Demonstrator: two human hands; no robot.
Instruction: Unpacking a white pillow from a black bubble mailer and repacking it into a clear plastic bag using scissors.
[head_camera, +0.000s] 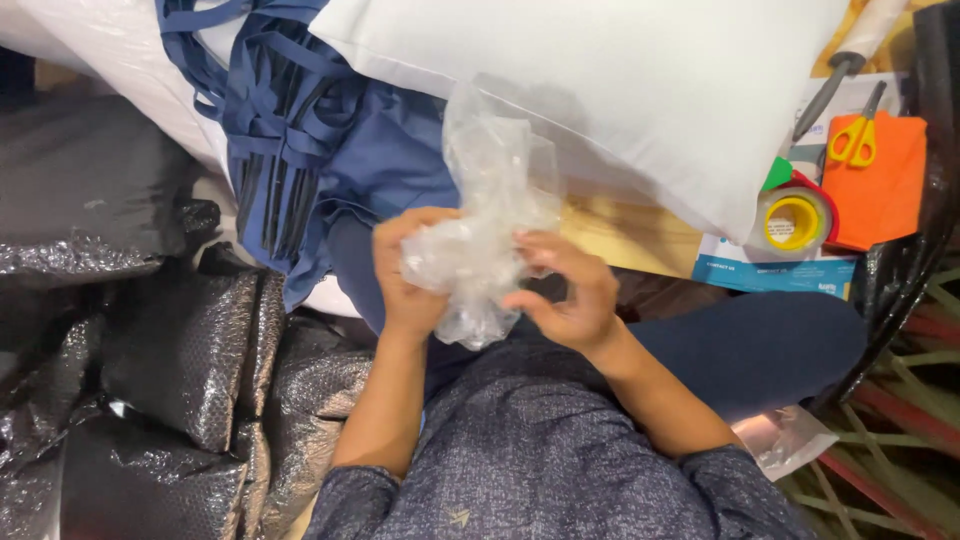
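Both hands meet over the lap on a crumpled clear plastic bag (480, 235), whose loose top rises in front of the pillow. The left hand (405, 275) has its fingers curled shut around the bag's lower bunch; the right hand (565, 295) pinches the bag's right side between thumb and bent fingers. Straight behind the bag lies a big white pillow (620, 90), and left of that a heap of navy cloth (310, 140) with loose straps, draped down toward the left wrist. To the right, near the pillow's corner, sits a tape roll (795, 222) with a yellow core, on a blue-and-white carton (770, 272). Beside it an orange cloth (885, 185) carries yellow-handled scissors (858, 135), and a dark-handled tool (830, 90) slants above them. Black plastic-wrapped bundles (170, 360) crowd the whole left side, close to the left forearm. Another clear bag (785, 440) lies by the right elbow. A strip of pale wooden surface (630, 235) shows under the pillow's edge. At the lower right runs a frame of red and green bars (900, 410).
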